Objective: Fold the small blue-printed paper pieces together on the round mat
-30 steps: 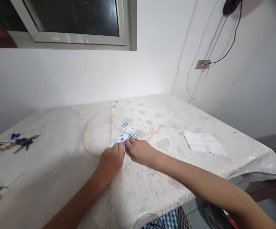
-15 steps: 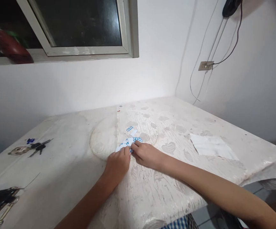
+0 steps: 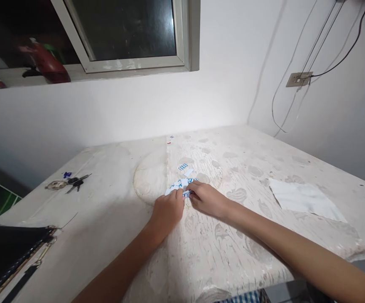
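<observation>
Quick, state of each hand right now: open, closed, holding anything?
Left hand: fingers curled at the blue-and-white paper pieces; grip hidden.
Right hand: closed, apparently pinching at those pieces.

No legible text or numbers.

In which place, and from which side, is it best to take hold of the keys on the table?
Perhaps pinch the keys by their dark heads, from above, coming from the side of the left hand. They lie low, slim blades spreading apart, while the heads bunch beside the oval tag.
</observation>
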`<state>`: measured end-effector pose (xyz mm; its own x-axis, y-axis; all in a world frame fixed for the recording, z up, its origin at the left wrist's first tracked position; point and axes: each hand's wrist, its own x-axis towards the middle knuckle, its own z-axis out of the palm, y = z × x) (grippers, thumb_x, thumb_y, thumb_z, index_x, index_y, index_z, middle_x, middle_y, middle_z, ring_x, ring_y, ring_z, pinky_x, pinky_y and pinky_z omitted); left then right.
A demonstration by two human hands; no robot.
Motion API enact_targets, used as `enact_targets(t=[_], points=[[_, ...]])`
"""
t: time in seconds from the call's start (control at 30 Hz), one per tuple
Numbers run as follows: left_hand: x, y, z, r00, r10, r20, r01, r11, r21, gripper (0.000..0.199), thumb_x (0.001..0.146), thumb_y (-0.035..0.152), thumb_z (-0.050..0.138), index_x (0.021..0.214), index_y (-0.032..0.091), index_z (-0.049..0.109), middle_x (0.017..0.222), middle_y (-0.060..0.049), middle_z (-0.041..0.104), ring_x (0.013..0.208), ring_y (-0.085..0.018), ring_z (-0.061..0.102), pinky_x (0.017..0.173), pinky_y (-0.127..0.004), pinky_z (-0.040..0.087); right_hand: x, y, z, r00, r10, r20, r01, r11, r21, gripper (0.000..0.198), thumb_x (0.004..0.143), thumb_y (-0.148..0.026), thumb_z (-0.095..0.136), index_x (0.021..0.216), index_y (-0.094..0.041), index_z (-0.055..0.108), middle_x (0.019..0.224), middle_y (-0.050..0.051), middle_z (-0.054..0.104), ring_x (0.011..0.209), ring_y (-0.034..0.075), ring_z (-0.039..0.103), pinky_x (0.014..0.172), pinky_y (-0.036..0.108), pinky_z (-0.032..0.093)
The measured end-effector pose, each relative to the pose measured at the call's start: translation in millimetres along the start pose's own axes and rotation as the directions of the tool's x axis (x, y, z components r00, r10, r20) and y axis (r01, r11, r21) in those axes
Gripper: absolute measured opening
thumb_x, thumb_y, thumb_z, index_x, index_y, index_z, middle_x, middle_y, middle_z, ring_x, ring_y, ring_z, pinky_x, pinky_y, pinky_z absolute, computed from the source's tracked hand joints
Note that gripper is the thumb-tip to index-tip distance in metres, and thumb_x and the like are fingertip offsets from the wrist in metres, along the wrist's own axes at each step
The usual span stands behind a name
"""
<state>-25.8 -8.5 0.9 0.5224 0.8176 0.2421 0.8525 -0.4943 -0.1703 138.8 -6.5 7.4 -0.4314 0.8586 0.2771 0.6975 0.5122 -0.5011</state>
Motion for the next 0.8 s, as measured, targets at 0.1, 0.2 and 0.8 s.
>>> enact_targets(t=[0.1, 0.2, 0.8], points=[[0, 1, 1, 1.000, 0.013, -0.025, -0.013, 0.999, 0.035, 0.032, 0.091, 0.024, 0.021, 0.086, 0.016, 0.052, 0.075, -0.005, 0.057, 0.061, -0.017, 0.054, 0.050, -0.027, 0.031, -1, 0, 1, 0.999, 0.046, 0.020, -0.044, 0.994, -0.098, 0.027, 0.081, -0.013, 0.038, 0.101, -0.016, 0.056, 0.088, 0.008, 0.061, 0.072, 0.016, 0.055, 0.062, 0.025, 0.036], [-1, 0, 2, 0.998, 0.018, -0.053, -0.016, 0.999, 0.040, 0.030, 0.091, 0.026, 0.024, 0.097, 0.016, 0.051, 0.077, -0.004, 0.058, 0.060, -0.017, 0.054, 0.050, -0.028, 0.032, -2, 1, 3, 0.998, 0.061, 0.026, -0.057, 0.992, -0.116, 0.031, 0.081, -0.014, 0.038, 0.107, -0.017, 0.054, 0.087, 0.007, 0.063, 0.071, 0.016, 0.055, 0.060, 0.025, 0.034], [1, -1, 8, 0.996, 0.057, -0.070, -0.054, 0.998, 0.045, 0.029, 0.091, 0.024, 0.024, 0.086, 0.015, 0.051, 0.071, -0.004, 0.056, 0.058, -0.016, 0.052, 0.049, -0.028, 0.028, 4, 14, -10, 0.994, 0.108, 0.003, -0.106, 0.963, 0.247, 0.033, 0.075, -0.010, 0.038, 0.101, -0.018, 0.056, 0.068, 0.001, 0.058, 0.056, 0.011, 0.049, 0.054, 0.023, 0.036]])
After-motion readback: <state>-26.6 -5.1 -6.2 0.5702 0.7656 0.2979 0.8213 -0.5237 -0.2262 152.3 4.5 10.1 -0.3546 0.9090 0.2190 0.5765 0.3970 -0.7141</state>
